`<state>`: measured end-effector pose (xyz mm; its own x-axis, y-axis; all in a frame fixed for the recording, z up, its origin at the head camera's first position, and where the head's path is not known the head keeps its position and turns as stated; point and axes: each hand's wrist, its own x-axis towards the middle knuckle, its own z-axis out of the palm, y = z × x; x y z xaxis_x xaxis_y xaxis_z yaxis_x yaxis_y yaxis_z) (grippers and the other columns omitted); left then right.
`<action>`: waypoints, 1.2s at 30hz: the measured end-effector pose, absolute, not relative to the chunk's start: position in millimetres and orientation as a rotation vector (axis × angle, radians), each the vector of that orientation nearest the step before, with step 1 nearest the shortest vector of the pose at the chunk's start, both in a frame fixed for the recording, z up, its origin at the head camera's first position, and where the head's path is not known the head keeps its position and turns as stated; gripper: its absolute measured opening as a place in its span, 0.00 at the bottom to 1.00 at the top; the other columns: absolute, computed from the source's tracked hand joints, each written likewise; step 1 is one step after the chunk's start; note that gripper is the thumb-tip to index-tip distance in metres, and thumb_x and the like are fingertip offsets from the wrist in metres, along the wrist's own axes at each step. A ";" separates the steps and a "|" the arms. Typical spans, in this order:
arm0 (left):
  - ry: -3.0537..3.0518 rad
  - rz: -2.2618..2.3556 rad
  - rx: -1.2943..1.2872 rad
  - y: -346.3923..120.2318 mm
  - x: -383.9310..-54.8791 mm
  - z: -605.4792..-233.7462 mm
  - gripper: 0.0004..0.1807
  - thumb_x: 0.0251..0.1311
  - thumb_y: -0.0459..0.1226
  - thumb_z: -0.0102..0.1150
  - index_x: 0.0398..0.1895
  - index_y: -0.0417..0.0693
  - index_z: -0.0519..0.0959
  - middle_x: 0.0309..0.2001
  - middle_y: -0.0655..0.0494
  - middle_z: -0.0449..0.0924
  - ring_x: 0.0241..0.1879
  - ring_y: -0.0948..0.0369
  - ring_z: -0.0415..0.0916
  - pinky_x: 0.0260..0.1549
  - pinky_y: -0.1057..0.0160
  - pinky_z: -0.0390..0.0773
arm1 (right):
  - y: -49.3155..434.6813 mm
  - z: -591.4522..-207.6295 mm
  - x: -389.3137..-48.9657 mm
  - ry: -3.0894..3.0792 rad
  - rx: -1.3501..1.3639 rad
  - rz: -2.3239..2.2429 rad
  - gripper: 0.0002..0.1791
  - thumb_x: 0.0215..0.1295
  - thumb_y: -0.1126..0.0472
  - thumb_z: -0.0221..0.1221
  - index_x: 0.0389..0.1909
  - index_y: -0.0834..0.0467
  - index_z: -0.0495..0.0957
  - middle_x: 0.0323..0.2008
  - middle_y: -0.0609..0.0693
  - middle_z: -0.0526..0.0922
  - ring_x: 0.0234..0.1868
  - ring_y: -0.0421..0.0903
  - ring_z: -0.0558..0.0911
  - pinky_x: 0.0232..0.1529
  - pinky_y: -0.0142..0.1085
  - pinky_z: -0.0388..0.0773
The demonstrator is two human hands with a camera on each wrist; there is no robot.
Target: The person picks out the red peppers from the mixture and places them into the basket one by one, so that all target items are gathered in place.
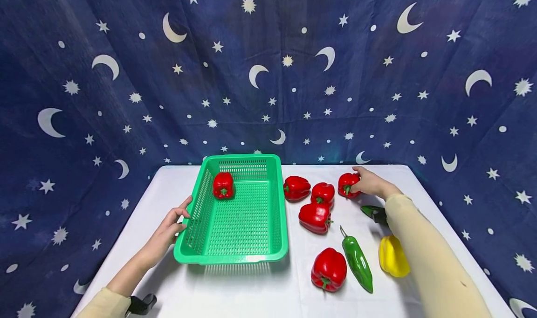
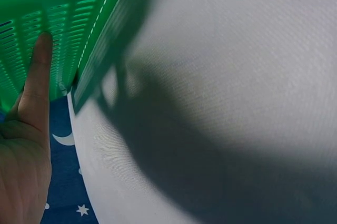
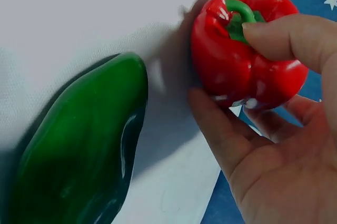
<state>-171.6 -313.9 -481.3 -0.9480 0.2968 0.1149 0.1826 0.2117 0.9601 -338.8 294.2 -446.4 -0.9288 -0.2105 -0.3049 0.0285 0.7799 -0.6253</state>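
My left hand (image 1: pixel 163 236) is at the left side of a green plastic basket (image 1: pixel 181 252), fingertips right at its rim. One straight finger (image 2: pixel 38 77) lies against the slotted outer wall in the left wrist view. Inside the basket, near its back left corner, sits a red bell pepper (image 1: pixel 223 185). At the back right of the table, my right hand (image 1: pixel 371 183) holds another red bell pepper (image 3: pixel 247 71). Its thumb (image 3: pixel 287 37) presses by the green stem and the other fingers reach round the opposite side. A dark green pepper (image 3: pixel 84 140) lies close to this hand.
Right of the basket lie more red bell peppers (image 1: pixel 315 218), one of them (image 1: pixel 329 269) nearer the front. A long green pepper (image 1: pixel 357 264) is beside that one. The yellow bell pepper (image 1: pixel 393 257) is partly behind the right sleeve (image 1: pixel 432 252). A starry blue cloth (image 1: pixel 268 99) hangs behind the white table.
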 end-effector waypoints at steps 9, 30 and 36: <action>2.373 1.860 0.474 -314.2 -174.2 -479.8 0.10 0.72 0.28 0.38 0.53 0.39 0.61 0.83 0.51 0.39 0.77 0.38 0.37 0.39 0.52 0.78 | 300.4 -447.1 -339.0 2.495 -0.009 -1.049 0.55 0.56 0.64 0.67 0.78 0.68 0.43 0.69 0.74 0.57 0.62 0.66 0.67 0.60 0.50 0.75; 2.364 1.867 0.439 -315.1 -174.5 -481.3 0.10 0.71 0.27 0.38 0.53 0.39 0.62 0.83 0.54 0.40 0.77 0.44 0.38 0.38 0.55 0.79 | 300.2 -455.9 -336.0 2.430 0.013 -1.247 0.52 0.58 0.69 0.64 0.79 0.64 0.44 0.71 0.73 0.53 0.63 0.66 0.66 0.59 0.50 0.76; 2.376 1.856 0.439 -314.8 -173.7 -480.5 0.10 0.71 0.28 0.38 0.53 0.40 0.62 0.83 0.54 0.40 0.77 0.59 0.44 0.38 0.55 0.79 | 300.3 -456.8 -335.5 2.457 -0.001 -1.226 0.49 0.59 0.68 0.63 0.78 0.64 0.46 0.71 0.73 0.55 0.62 0.66 0.67 0.60 0.52 0.74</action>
<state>-173.7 -314.8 -480.5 -0.9541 0.2817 0.1018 0.1670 0.2181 0.9615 -335.5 300.3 -456.8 -0.9229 -0.1728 -0.3440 0.1710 0.6167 -0.7684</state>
